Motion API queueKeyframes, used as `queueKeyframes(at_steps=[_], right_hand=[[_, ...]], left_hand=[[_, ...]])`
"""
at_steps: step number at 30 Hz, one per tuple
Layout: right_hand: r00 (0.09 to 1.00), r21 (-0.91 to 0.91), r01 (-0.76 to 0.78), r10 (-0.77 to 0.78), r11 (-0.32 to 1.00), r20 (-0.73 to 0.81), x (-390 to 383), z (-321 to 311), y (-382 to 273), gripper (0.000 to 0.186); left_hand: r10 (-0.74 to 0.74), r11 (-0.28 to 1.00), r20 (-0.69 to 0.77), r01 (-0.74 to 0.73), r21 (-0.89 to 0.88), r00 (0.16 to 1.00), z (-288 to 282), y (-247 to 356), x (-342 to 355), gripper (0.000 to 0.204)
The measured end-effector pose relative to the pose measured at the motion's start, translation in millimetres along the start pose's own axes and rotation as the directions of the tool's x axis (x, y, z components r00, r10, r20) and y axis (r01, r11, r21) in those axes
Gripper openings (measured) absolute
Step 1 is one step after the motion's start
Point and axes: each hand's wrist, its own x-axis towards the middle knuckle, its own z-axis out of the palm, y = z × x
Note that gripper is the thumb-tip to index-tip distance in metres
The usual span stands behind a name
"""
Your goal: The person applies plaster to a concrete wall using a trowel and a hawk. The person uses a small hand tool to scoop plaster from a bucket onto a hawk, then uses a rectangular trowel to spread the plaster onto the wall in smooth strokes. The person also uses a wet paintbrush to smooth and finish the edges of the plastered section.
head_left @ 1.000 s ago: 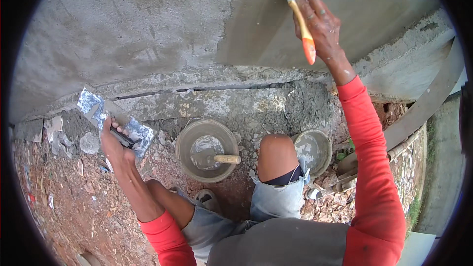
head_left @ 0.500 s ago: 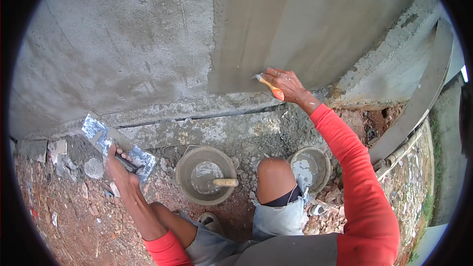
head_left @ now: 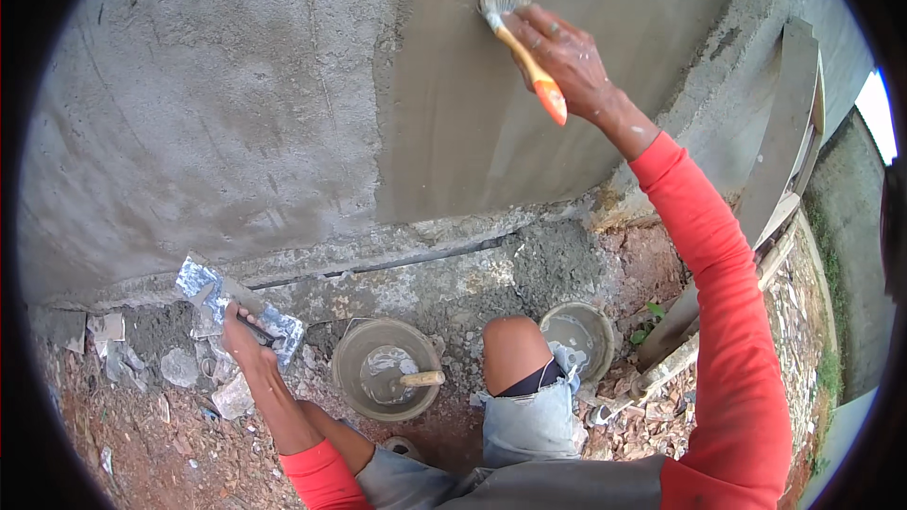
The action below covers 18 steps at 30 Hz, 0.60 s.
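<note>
My right hand (head_left: 572, 61) is closed around a paintbrush (head_left: 546, 93) with a pale wooden handle and an orange end. Its bristles touch the smooth, damp grey plaster high on the wall (head_left: 453, 113). Low at the left, near the wall's foot, the fingers of my left hand (head_left: 242, 326) wrap round the dark handle of a flat plastering trowel (head_left: 283, 325). Grey and whitish smears cover its rectangular blade.
A bucket (head_left: 346, 366) stands before me, holding wet grey mix and a wooden-handled tool (head_left: 421, 379). Another bucket (head_left: 605, 335) sits beyond my bent knee. Boards (head_left: 784, 132) and a pole (head_left: 666, 365) lean at right. Rubble (head_left: 179, 367) litters the ground along a concrete ledge (head_left: 397, 291).
My right hand has swept the brush upward along the wall, and its bristles now show plainly. The left hand still grips the trowel. The whole view has tilted up slightly.
</note>
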Motion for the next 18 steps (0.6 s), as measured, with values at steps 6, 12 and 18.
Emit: queueKeyframes(at_steps=[6,12,18], right_hand=[[0.916,0.303,-0.089,-0.041,0.949,0.399,-33,-6,-26,0.033],[0.97,-0.098,-0.022,-0.002,0.995,-0.244,89,-83,84,0.027],[0.972,0.068,-0.212,0.204,0.975,0.116,-110,38,-31,0.052]], left_hand=[[-0.015,1.0,-0.031,0.015,-0.012,0.999,0,1,1,0.019],[0.0,0.999,0.013,0.0,-0.034,1.0,-5,2,7,0.018],[0.009,1.0,0.0,-0.009,-0.002,1.0,8,3,-11,0.019]])
